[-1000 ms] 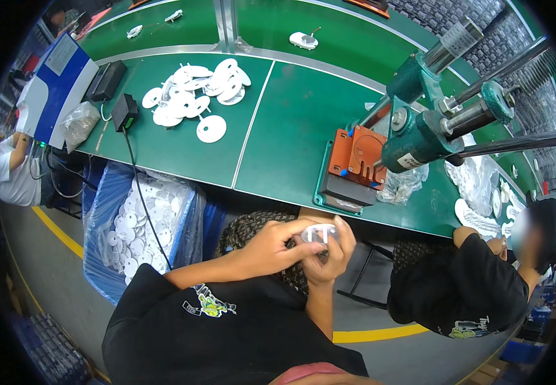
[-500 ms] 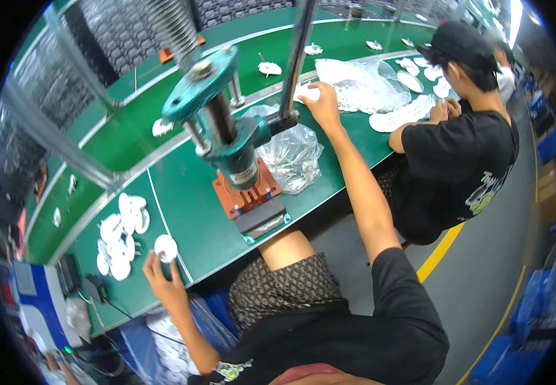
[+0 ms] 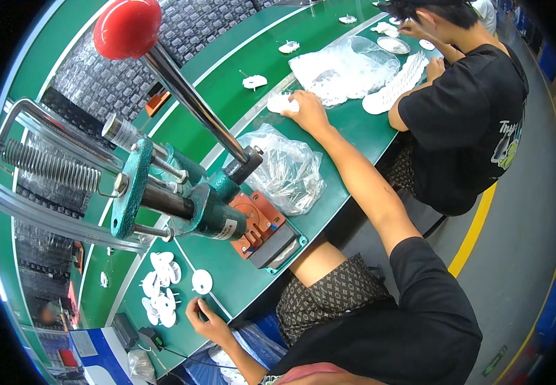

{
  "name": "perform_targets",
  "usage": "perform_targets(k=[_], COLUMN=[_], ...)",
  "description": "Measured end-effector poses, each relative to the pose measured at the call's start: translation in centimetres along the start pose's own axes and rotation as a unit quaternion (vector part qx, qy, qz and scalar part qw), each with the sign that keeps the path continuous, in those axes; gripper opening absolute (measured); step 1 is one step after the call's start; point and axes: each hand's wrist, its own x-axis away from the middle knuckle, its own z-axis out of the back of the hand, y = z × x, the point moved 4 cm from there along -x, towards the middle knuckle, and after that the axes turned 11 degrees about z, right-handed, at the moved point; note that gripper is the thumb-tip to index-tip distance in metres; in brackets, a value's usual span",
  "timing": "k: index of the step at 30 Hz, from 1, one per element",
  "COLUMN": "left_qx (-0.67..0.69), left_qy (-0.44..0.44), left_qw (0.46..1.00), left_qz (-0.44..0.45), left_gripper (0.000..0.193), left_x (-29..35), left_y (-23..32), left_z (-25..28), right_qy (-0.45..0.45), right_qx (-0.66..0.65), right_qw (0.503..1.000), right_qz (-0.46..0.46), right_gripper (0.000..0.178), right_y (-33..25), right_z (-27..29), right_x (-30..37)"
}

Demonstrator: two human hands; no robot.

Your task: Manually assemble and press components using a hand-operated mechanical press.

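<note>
My right hand (image 3: 309, 112), arm stretched out to the far side of the bench, has its fingers closed on a white plastic piece (image 3: 280, 103) near the large clear bag. My left hand (image 3: 208, 319) is just short of a white round disc (image 3: 202, 281) with a small hole, lying flat; its thumb and fingers are apart with nothing between them. To the left of that disc lies a heap of white round plastic parts (image 3: 161, 289), some with small prongs. Between my hands stands a green lever press (image 3: 201, 212) over an orange fixture (image 3: 252, 221).
A red knob (image 3: 128, 28) tops the press lever. Beside the press sits a clear bag of thin pale pieces (image 3: 284, 170); a larger bag of white parts (image 3: 342, 70) lies beyond. A co-worker (image 3: 464, 109) sits at right. White parts dot the green conveyor (image 3: 223, 86).
My left hand has let go of the white disc and drawn back slightly toward me. The right hand still grips its white piece. The whole view has shifted and tilted, showing the lever's knob.
</note>
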Motion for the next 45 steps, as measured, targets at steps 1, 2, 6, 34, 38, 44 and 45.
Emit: perform_targets(k=[1,2,6,34,38,44,45], left_qx=[0.0,0.015,-0.166,-0.196,-0.153,-0.135,-0.127], left_qy=[0.0,0.008,-0.038,-0.094,-0.08,-0.077,-0.071], left_qw=[1.0,0.999,0.972,0.963,0.974,0.975,0.976], left_qz=[-0.003,-0.028,-0.164,-0.162,-0.149,-0.16,-0.164], left_gripper=[0.024,0.03,0.048,0.068,0.062,0.065,0.066], left_x=[-0.1,-0.4,-1.1,2.9,2.3,2.4,2.7], left_y=[0.1,0.4,3.3,6.1,6.5,6.2,6.2], left_z=[-0.3,-0.9,-3.0,-5.7,-5.7,-5.9,-5.9], right_qy=[0.003,0.08,0.219,0.166,0.136,-0.028,-0.016], right_qx=[0.0,0.03,-0.054,-0.124,-0.142,-0.181,-0.223], right_qw=[1.0,0.996,0.974,0.978,0.976,0.961,0.944], right_qz=[-0.001,0.006,0.011,-0.031,-0.097,-0.205,-0.243], right_gripper=[0.035,0.029,0.013,0.011,0.01,0.016,0.018], right_y=[-0.3,-0.7,-5.4,-20.6,-19.8,-15.5,-15.3], right_z=[0.2,1.0,6.0,11.3,10.6,9.2,9.4], right_x=[-0.1,-0.1,-0.5,11.5,11.2,11.8,12.0])
